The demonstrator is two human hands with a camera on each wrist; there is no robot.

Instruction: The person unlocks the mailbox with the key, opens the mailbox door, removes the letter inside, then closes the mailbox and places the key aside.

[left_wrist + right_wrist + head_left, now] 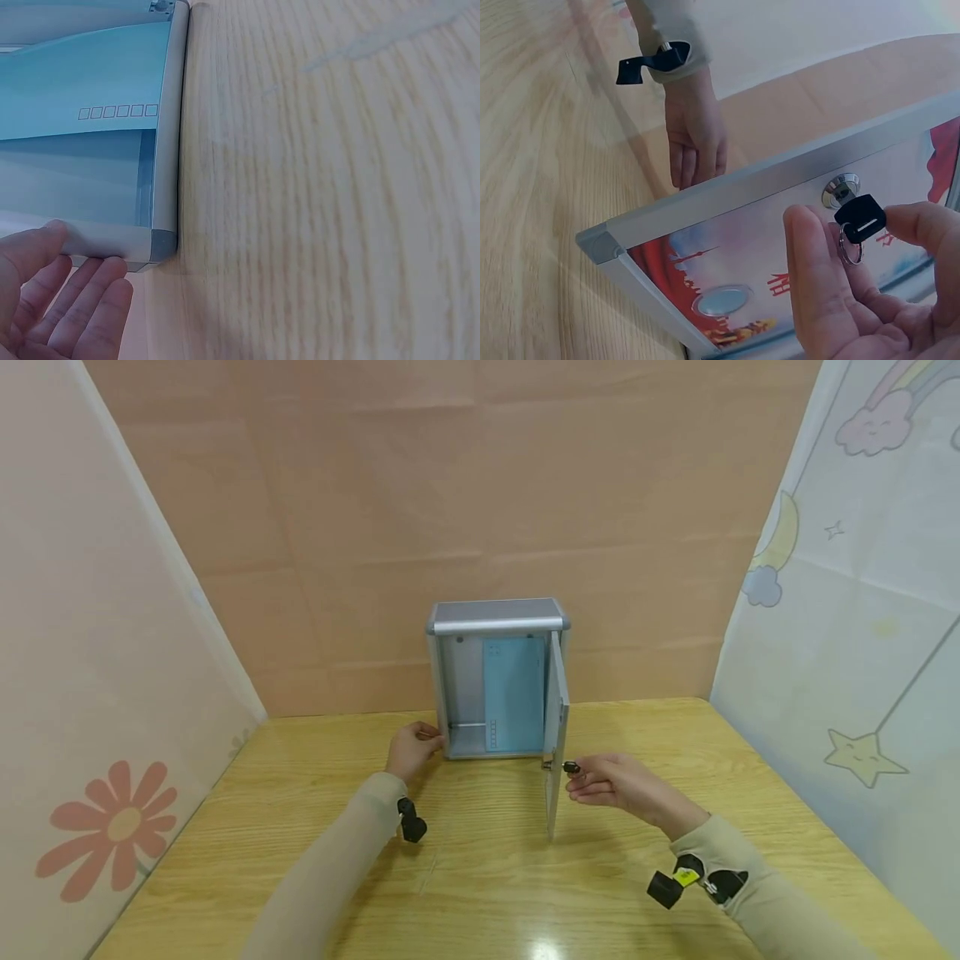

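Note:
A silver metal letter box (498, 614) stands upright at the back of the table, its hinged door (557, 727) swung out toward me. Inside leans a light blue envelope (514, 693) with small printed squares, also visible in the left wrist view. My left hand (412, 750) holds the box's lower left edge, thumb on the front rim and fingers along the outer side. At the door's outer face, my right hand (618, 785) pinches a black-headed key (861, 217) between thumb and fingers. The key sits in the round lock (841, 189), and a metal ring hangs from it.
The box rests on a wood-grain table (480, 877) close to the brown back wall (487, 485). Patterned white panels stand to the left (112, 652) and right (840, 652). The open door juts forward between my hands.

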